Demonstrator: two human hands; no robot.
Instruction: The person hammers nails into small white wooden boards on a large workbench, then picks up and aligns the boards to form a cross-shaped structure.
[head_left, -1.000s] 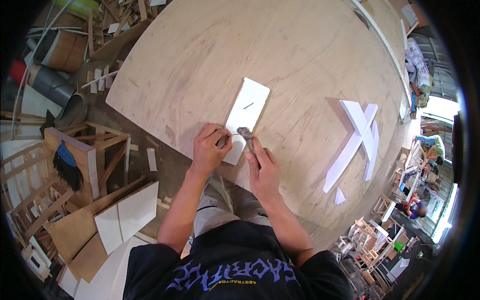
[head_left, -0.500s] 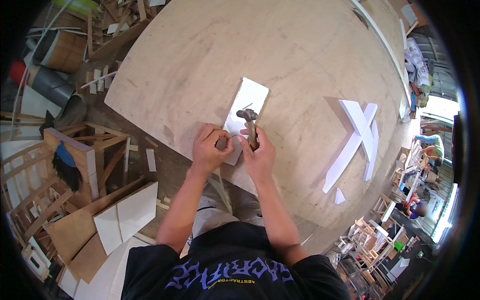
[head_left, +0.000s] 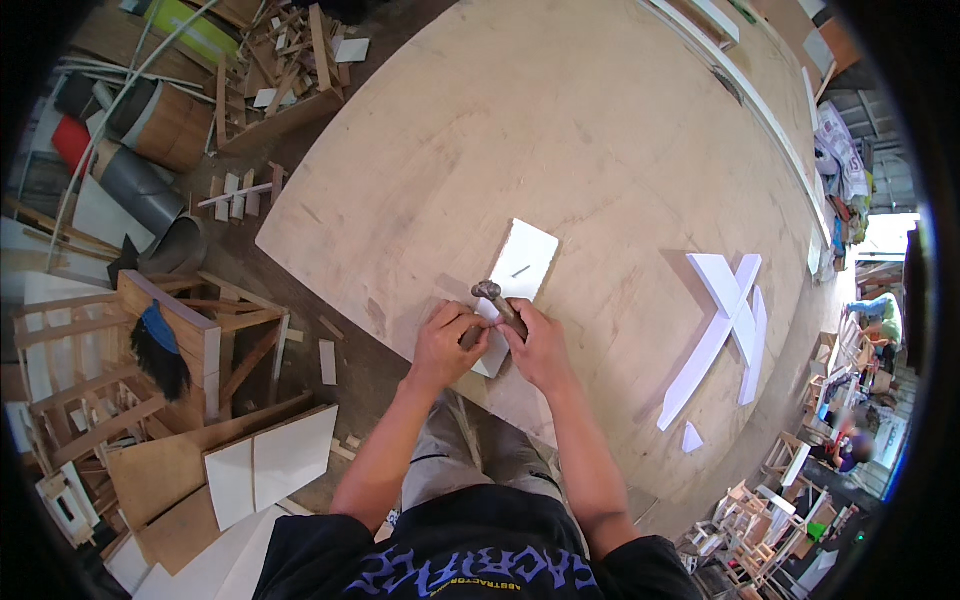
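On the large plywood panel (head_left: 420, 170) lies a narrow white board (head_left: 530, 250), with a thin dark nail-like piece (head_left: 520, 271) on it. My right hand (head_left: 538, 345) is closed round the handle of a hammer (head_left: 487, 290), whose metal head sits above the board. My left hand (head_left: 447, 345) is closed in a pinch over the board's near part. Its fingertips meet those of my right hand; whatever is between them is too small to make out. Both hands cover part of the board.
White crossed strips (head_left: 735, 315) and a small white offcut (head_left: 692, 437) lie on the panel to the right. On the left are a wooden frame with a blue and black brush (head_left: 160, 350), white boards (head_left: 270, 465) and grey rolls (head_left: 140, 190). Stacked wooden pieces (head_left: 745, 525) stand at lower right.
The whole view has shifted, so the panel and board appear lower and further right. My hands have come closer together at the fingertips, the hammer still in my right hand.
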